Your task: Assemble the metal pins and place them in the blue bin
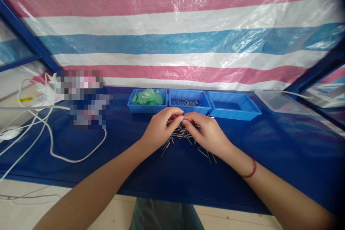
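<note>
A loose heap of thin metal pins lies on the blue table cover, just in front of three blue bins. My left hand and my right hand meet above the heap, fingertips pinched together and touching near the middle bin. Each pinch seems closed on a small metal piece that is too small to name. A red string circles my right wrist.
The left blue bin holds green pieces, the middle bin several pins, the right bin looks bare. A clear lidded box sits far right. White cables loop at left. A striped tarp hangs behind.
</note>
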Motion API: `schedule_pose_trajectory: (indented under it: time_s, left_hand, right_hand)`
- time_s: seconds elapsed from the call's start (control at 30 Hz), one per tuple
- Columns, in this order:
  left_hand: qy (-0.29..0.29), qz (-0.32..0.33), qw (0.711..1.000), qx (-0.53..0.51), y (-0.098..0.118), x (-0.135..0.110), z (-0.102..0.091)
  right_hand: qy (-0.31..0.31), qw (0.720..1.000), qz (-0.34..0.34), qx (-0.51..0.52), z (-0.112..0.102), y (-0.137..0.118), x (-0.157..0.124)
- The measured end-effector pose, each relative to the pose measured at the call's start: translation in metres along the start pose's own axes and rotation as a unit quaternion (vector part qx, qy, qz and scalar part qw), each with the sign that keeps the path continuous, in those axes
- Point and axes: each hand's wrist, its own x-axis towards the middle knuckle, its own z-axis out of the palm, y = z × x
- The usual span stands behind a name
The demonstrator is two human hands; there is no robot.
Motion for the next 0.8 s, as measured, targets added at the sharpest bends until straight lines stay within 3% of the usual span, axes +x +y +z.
schedule_pose_trajectory:
  time_s: [0.27, 0.8]
  left_hand:
    - [0.005, -0.065, 0.998, -0.019, 0.0023, -0.0018, 0.0033]
    - [0.015, -0.007, 0.999, -0.043, 0.004, -0.0019, 0.0018]
  right_hand:
    - [0.017, 0.998, 0.035, 0.046, 0.0015, -0.0052, -0.0002]
    - [0.019, 0.986, 0.101, 0.129, 0.0054, -0.0002, -0.0007]
